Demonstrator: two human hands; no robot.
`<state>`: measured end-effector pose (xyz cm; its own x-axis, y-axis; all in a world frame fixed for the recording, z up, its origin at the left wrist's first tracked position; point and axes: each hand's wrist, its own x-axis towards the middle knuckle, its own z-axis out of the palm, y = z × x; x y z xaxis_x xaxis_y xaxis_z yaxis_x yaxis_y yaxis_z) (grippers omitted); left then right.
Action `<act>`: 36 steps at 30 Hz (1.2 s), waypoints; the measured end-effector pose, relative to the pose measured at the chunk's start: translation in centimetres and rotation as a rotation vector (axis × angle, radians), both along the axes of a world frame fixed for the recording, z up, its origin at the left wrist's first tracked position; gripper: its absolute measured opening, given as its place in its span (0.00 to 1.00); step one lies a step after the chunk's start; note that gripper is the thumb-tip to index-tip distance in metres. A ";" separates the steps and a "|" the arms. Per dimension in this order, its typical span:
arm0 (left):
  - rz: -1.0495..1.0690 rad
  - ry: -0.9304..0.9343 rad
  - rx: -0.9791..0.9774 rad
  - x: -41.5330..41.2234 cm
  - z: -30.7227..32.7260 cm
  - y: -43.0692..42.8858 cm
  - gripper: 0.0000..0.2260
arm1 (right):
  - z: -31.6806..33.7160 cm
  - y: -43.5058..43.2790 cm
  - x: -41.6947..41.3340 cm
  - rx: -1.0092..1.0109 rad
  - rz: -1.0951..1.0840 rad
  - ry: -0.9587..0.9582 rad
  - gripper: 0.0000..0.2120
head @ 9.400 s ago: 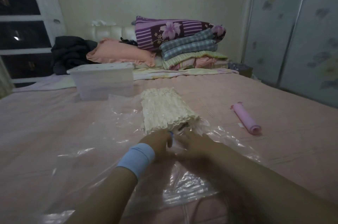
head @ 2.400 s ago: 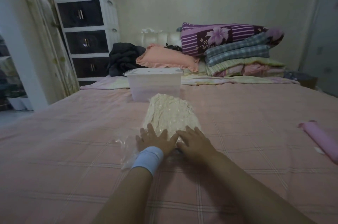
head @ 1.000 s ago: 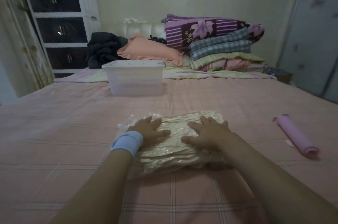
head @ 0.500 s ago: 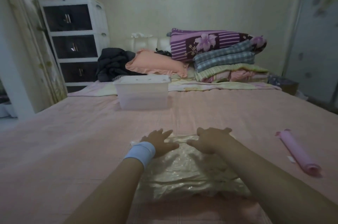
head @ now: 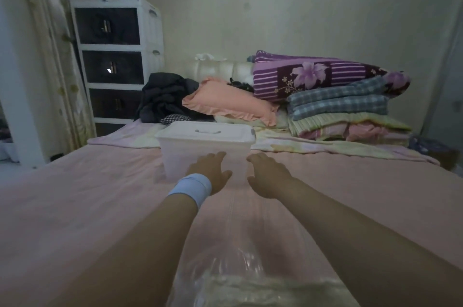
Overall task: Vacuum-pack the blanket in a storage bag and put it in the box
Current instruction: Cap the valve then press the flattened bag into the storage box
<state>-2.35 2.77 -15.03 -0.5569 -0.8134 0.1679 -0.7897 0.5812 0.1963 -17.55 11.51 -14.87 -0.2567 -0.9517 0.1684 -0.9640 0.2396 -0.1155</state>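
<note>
Your arms are stretched out toward the lidded box (head: 205,136), which sits mid-width toward the far end of the bed (head: 75,206). Your left hand (head: 210,172), above a blue wristband (head: 191,187), and your right hand (head: 268,176) hold nothing, fingers loosely spread. I cannot tell whether they touch the box's front wall. The bagged blanket (head: 250,289) lies on the bed between your forearms, close to you.

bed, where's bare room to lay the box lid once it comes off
Bare pink bedspread lies left of the clear plastic box with the white lid, out to the bed's left edge, and right of it, before the folded quilt stack. Crowded: the head of the bed, with dark clothes and peach pillow; the bagged cream blanket fills the near middle.
</note>
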 end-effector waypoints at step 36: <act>-0.285 -0.236 -0.128 -8.4 2.0 14.6 0.25 | -1.7 17.3 -10.4 -0.095 0.103 0.155 0.26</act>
<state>-10.71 17.39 -13.00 -0.7931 -0.6011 0.0985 -0.6076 0.7919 -0.0600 -27.96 28.84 -16.60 -0.1232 -0.9496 0.2882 -0.9908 0.1342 0.0184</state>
